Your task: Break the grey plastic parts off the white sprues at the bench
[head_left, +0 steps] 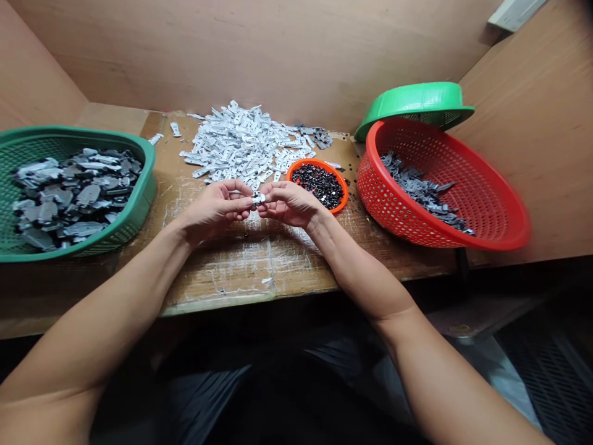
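The table is my work surface. The red basket stands at the right, tilted toward me, with grey pieces in it. The green basket stands at the left and contains grey-and-black pieces. The pile of white pieces lies on the far side of my hands. The orange bowl, filled with small black pieces, sits far and right of my grip, just beside my right hand; that hand is the nearer one to it. My left hand faces the right at the same level, fingertips almost meeting.

Both grips are closed on one small part, white with dark areas. It lies directly between my fingertips: left fingers and thumb pinch its left end, right fingers hold its right end. Its long axis appears to run left to right, in line with both grips; the covered ends prevent confirmation. Neither hand is clearly nearer to it.
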Tool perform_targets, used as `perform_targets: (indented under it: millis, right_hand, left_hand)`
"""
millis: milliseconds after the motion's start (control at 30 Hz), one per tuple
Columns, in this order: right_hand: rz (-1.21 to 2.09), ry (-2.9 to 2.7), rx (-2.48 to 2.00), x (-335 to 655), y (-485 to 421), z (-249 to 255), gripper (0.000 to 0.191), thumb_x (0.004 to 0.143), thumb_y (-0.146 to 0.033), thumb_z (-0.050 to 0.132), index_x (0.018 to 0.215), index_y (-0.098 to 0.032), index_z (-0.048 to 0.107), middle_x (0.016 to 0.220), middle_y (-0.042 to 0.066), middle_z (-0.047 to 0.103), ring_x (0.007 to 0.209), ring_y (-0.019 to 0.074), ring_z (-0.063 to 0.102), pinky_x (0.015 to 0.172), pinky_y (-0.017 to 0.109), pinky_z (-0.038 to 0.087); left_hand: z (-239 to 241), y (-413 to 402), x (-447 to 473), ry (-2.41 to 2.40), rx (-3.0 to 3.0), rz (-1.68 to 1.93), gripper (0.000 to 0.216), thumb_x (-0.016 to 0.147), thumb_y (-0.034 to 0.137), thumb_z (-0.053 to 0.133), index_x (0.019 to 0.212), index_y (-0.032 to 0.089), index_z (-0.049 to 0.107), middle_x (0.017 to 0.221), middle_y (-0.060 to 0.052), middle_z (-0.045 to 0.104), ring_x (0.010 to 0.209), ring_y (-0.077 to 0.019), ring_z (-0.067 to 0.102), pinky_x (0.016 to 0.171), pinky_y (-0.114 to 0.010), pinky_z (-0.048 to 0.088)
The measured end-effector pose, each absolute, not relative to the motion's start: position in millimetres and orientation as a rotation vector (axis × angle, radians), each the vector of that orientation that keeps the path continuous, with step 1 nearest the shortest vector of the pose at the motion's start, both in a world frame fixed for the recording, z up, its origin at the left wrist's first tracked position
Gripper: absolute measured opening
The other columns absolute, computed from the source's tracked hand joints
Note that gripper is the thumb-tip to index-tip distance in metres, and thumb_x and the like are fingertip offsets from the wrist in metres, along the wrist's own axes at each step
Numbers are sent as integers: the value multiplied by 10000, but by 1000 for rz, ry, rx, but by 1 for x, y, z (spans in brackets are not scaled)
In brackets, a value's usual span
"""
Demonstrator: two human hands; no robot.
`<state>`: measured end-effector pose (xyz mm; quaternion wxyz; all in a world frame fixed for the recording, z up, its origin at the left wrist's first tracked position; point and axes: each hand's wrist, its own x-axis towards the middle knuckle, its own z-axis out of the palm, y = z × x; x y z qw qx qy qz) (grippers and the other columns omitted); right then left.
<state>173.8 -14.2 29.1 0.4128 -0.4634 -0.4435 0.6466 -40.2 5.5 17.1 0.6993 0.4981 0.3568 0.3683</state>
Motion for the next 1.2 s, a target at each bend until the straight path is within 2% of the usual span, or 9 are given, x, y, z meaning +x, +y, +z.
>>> perform_targets:
  millis: [100,300,467,600,833,967,1100,1200]
  right_hand:
    - [1580,-1149,-1179,173,-15,30,281,897,-130,845,790,-237,608,790,-7,684,818,168,737,832,348,700]
    - [1603,-1110,-1151,168,-18,28,284,889,-128,829,807,-254,587,809,5,700,869,185,751,844,351,701]
    - [1650,-1029,-1054,168,-13,21,282,879,-130,833,877,-253,579,786,-21,715,794,158,753,842,353,709]
    - [1743,-966,-978,171,-10,15,314,830,-124,862,904,-238,578,821,-8,762,781,142,765,861,349,710]
    - [1785,-951,-925,171,-8,17,351,754,-109,884,888,-243,587,757,-32,756,724,129,750,779,294,714]
    - [1781,-935,-947,169,-7,21,375,782,-50,864,875,-243,557,711,-55,718,670,120,744,741,267,701]
    - [1759,-964,-953,168,-8,24,394,823,-10,851,861,-243,537,705,-63,702,661,128,751,757,295,709]
    - [1768,-964,-944,169,-9,24,372,834,18,819,857,-239,552,711,-56,709,662,133,757,768,306,712]
  left_hand:
    - [19,5,-39,775,1045,822,426,640,187,1149,913,162,822,744,-24,735,590,-91,676,524,-155,519]
    - [19,7,-39,781,981,836,408,653,155,1143,893,162,813,729,-11,734,579,-81,688,529,-126,529]
    - [20,7,-40,775,931,841,401,666,132,1136,881,161,799,738,-21,753,573,-86,687,529,-135,535]
    - [20,8,-42,778,924,841,405,665,165,1149,871,158,800,769,-36,775,572,-91,686,515,-137,532]
    - [18,9,-43,722,891,816,496,571,250,1221,853,158,824,743,-29,764,558,-66,644,501,-104,522]
    - [20,8,-43,752,879,818,530,523,253,1232,846,162,822,747,-34,764,544,-67,631,482,-107,512]
    - [21,8,-44,769,901,817,474,601,206,1197,870,154,810,741,-33,766,548,-67,656,509,-98,520]
    - [20,8,-45,781,898,823,466,595,198,1192,889,166,832,753,-31,774,536,-68,649,477,-99,494]
